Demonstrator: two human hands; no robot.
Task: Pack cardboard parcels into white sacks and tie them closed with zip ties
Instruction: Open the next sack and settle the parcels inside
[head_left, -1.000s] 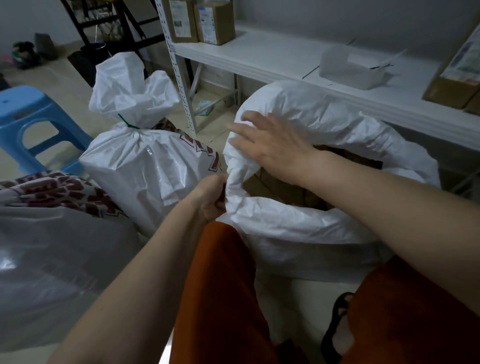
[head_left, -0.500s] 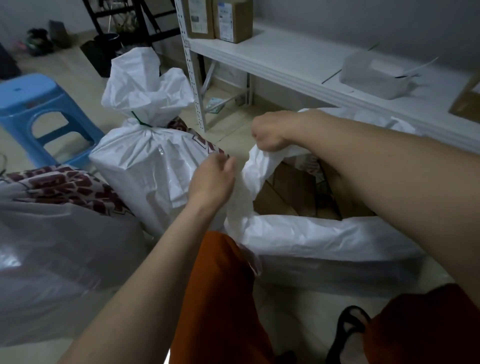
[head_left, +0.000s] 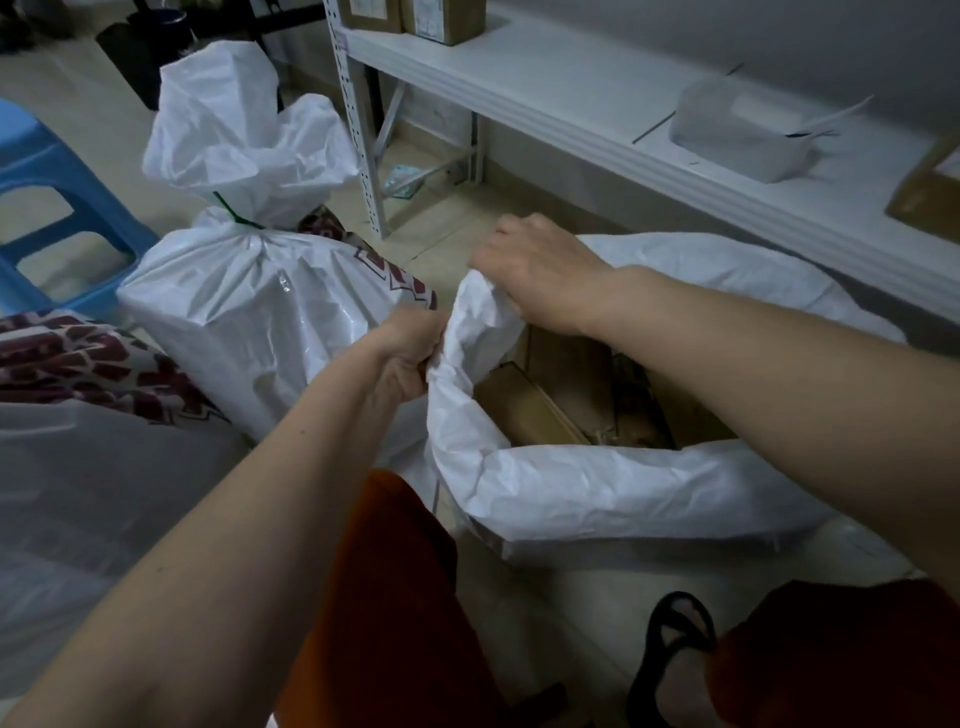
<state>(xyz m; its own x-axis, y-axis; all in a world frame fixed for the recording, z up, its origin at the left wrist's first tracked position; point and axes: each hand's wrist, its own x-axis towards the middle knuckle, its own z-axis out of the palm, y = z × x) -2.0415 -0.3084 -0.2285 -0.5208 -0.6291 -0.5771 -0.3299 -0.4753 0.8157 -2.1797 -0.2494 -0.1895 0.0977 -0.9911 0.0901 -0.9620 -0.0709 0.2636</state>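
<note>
Nearest the camera: person's knees in orange-brown fabric (head_left: 384, 613), a black sandal (head_left: 670, 644) on the tiled floor between them. Far left, a translucent plastic bag (head_left: 78, 493) lying over a white sack with dark red print (head_left: 67, 358). Both forearms reach forward to the open white sack (head_left: 597, 493) on the floor just ahead of the knees; its rim is rolled and crumpled, mouth wide open. Left hand (head_left: 410, 353) grips the near-left corner of the rim, fingers curled tight round bunched fabric. Right hand (head_left: 540, 275) sits just beyond it on the same corner, higher up, fingers curled over and pinching the rim edge; fingertips are hidden under the hand, so exact pinch can't be read. The two hands are near each other, not touching as far as I can tell. Inside the sack: cardboard parcels (head_left: 530, 410), brown, packed below rim level, count unclear in the shadow. Left of the hands, touching or just beside the open sack, a filled white sack (head_left: 249, 322) stands upright, neck cinched by a green zip tie (head_left: 234, 213), loose top flaring above it. Further left, blue plastic stool (head_left: 47, 208). Behind, a white metal shelf (head_left: 571, 98) runs along the wall, carrying a translucent plastic tub (head_left: 737, 140) with zip ties sticking out, cardboard boxes (head_left: 441, 18) at the far end, another box (head_left: 930, 192) at right edge.
</note>
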